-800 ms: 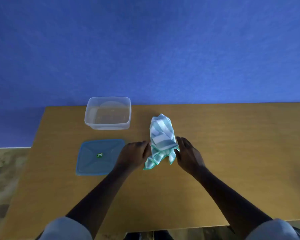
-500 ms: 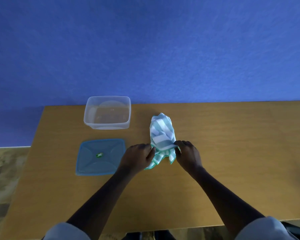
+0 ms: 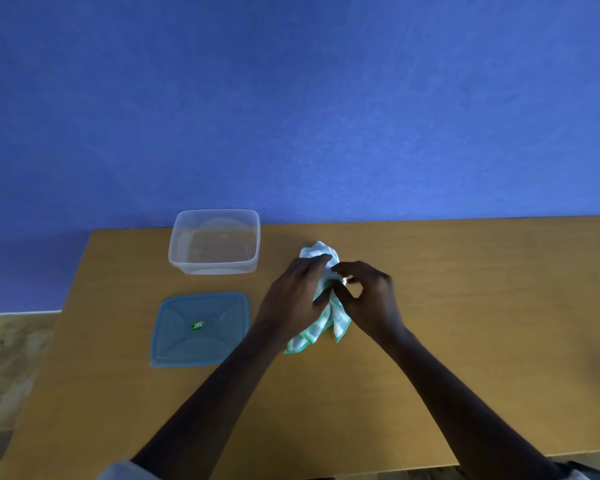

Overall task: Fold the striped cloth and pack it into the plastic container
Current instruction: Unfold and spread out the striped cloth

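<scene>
**Both hands now closed over the cloth, which is still a loose bundle**

Half a second ago the two hands flanked the striped cloth (image 3: 326, 320) at its near end, fingers just pinching its edges. Now both have come up and over it: the left hand (image 3: 293, 299) lies across the left side of the bundle with its fingers reaching toward the far tip, and the right hand (image 3: 368, 296) has curled in from the right. The cloth looks bunched narrower than before, with two tails hanging out toward the near edge of the table (image 3: 465, 341).

My reading is that this is a gathering or re-gripping move rather than a clean fold, so the folding step seems barely begun and packing has not started.

Left hand: palm down, fingers extended and wrapped loosely over the fabric, clasping it. Right hand: fingers bent, thumb and forefinger pinched together on a fold near the cloth's middle; how much fabric lies inside that pinch is hidden. Both forearms converge from the near edge.

The cloth sits near the table's middle, toward the far edge. The plastic container (image 3: 214, 268) stands empty to its left by the far edge, well apart, with the blue lid (image 3: 200, 348) lying flat nearer, toward the left edge.
</scene>
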### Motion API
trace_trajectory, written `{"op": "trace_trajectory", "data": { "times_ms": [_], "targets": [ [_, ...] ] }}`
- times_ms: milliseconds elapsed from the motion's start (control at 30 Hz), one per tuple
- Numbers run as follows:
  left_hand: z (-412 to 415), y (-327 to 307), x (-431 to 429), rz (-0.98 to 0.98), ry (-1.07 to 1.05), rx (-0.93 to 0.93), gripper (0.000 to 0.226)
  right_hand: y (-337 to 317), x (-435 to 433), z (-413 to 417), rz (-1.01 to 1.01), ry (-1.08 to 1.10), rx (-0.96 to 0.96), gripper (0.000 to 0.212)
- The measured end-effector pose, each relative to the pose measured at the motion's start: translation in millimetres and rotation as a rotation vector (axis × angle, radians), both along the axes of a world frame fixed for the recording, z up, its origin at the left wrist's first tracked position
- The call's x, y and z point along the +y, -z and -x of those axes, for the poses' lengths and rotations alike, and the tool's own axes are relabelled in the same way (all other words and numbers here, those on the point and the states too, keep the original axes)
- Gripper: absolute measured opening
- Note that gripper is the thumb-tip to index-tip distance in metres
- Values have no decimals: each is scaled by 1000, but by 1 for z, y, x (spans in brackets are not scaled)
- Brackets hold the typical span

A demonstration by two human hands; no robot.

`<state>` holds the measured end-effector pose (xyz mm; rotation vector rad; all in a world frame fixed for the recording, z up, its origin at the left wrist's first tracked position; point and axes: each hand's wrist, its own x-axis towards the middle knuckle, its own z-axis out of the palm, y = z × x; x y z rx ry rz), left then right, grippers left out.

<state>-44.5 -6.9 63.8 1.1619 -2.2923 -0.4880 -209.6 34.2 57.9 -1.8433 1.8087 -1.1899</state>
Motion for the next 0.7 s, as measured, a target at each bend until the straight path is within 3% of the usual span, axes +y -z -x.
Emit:
{"op": "trace_trajectory", "data": {
  "times_ms": [200, 333, 500, 700],
  "targets": [
    [-4, -34, -15, -8, -21, 155, 35, -38, -8, -4, 89, 11, -62, 40],
    [-4, -55, -21, 49, -47, 332, 19, -38, -4, -7, -88, 9, -95, 53],
    [-19, -67, -29, 101, -90, 360, 16, -39, -2, -5, -19, 115, -125, 21],
    [-37, -68, -32, 80, -141, 381, 17, -66, -12, 9, -44, 68, -303, 22]
  ]
}}
